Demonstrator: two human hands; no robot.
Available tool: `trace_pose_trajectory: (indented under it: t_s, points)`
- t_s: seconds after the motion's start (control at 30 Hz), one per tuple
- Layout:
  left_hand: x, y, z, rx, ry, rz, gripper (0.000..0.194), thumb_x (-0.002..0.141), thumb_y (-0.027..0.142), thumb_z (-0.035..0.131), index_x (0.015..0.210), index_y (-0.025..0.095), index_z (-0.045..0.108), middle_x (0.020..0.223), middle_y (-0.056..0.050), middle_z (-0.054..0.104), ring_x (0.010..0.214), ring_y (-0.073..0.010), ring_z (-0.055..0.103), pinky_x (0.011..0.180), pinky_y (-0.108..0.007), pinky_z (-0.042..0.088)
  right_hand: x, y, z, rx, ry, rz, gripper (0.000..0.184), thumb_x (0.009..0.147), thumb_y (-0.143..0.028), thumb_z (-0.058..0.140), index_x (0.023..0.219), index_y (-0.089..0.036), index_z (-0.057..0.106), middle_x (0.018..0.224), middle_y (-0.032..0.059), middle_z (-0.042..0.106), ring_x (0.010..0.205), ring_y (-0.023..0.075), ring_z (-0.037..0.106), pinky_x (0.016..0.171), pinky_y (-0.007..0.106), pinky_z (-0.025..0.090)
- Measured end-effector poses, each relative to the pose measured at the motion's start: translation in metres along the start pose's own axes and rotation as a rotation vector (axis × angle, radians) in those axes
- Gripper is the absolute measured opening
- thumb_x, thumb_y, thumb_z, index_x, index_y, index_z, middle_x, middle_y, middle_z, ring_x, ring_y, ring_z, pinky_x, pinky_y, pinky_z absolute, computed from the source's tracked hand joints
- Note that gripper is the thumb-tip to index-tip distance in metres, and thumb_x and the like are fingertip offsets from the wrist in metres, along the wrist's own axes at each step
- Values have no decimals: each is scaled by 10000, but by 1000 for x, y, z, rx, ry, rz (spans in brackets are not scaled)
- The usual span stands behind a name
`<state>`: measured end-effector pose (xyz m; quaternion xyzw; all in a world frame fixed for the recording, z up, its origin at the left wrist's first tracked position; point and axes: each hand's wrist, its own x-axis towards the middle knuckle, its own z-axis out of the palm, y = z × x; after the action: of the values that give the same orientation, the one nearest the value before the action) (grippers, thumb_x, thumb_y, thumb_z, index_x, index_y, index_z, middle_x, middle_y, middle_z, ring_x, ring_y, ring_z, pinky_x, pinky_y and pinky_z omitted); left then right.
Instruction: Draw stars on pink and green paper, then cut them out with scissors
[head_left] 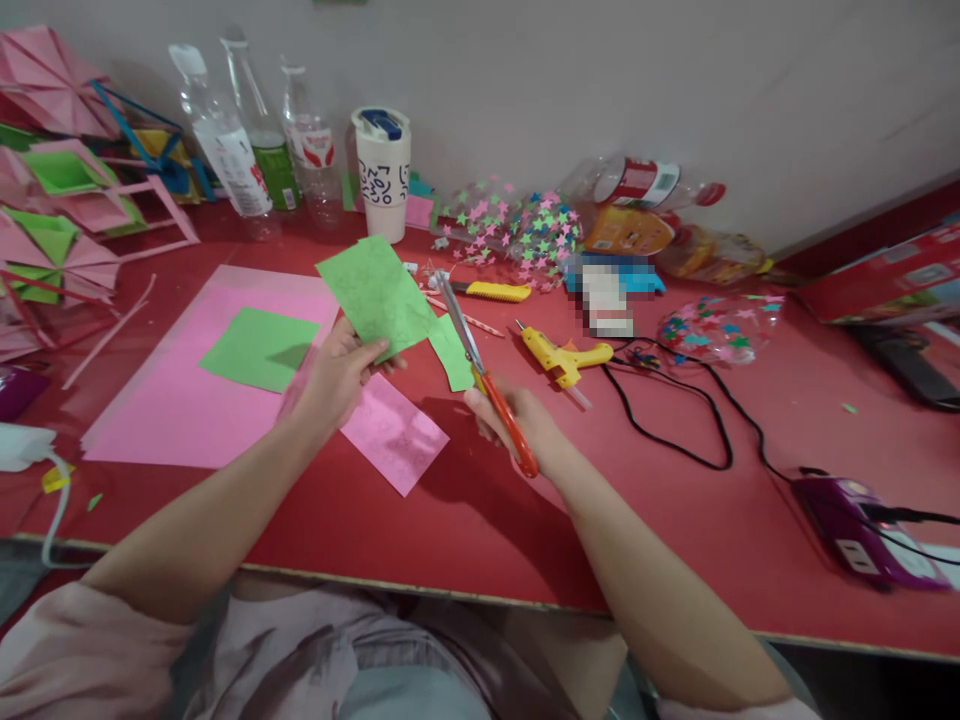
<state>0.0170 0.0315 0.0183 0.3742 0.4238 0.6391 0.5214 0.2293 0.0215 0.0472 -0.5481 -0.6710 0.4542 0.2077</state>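
My left hand (pixel 347 362) pinches a rectangular sheet of green paper (pixel 379 300) by its lower edge, thumb on top, and holds it above the table. Scissors (pixel 491 390) with red-orange handles are in my right hand (pixel 525 425), blades pointing up and away beside the paper's right corner. A narrow green paper strip (pixel 451 352) shows between the paper and the blades; whether it hangs from them or lies on the table I cannot tell. Under my left hand lies a pink paper rectangle (pixel 397 436). To its left, another green piece (pixel 259 348) rests on a large pink sheet (pixel 157 400).
A yellow glue gun (pixel 562 355) with a black cord lies right of the scissors, near a yellow utility knife (pixel 499 292). Bottles (pixel 229 150) and a white cup (pixel 384 180) stand at the back. Pink-green paper models (pixel 60 190) fill the left; a purple power strip (pixel 862 530) sits right.
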Motion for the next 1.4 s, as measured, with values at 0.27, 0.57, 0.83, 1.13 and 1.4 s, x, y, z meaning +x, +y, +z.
trace_pose_trajectory:
  t_s: [0.27,0.57,0.83,1.13,1.4]
  points:
    - [7,9,-10,-27,141,126,226,734,120,630,904,220,518,833,20,684,662,-123,656,647,-284,492,0,3,-3,-124,-122,-3,540,765,-741,559,688,-238,379,515,-76,403,492,105,390,511,250,257]
    - [4,8,-4,47,53,134,191,743,142,625,909,204,552,728,36,674,595,-104,635,589,-237,476,-4,-2,2,-75,-178,-9,543,742,-739,593,678,-234,402,522,-78,391,494,104,392,502,246,273]
    - [2,7,-3,54,43,113,160,762,148,618,891,195,536,698,35,668,582,-105,640,575,-232,488,-4,-1,4,-23,-178,-6,522,776,-714,582,675,-237,396,499,-80,411,480,106,402,505,254,302]
    - [1,9,-2,26,31,95,151,761,123,619,873,188,542,700,39,660,557,-98,637,544,-229,475,-1,4,7,37,-181,2,524,785,-731,556,684,-231,438,456,-86,399,407,100,383,456,251,291]
    - [2,9,-3,9,17,87,127,767,141,642,850,187,558,712,22,655,559,-106,623,547,-252,467,-3,0,13,55,-171,53,523,779,-723,573,671,-233,424,409,-85,411,363,102,399,433,247,323]
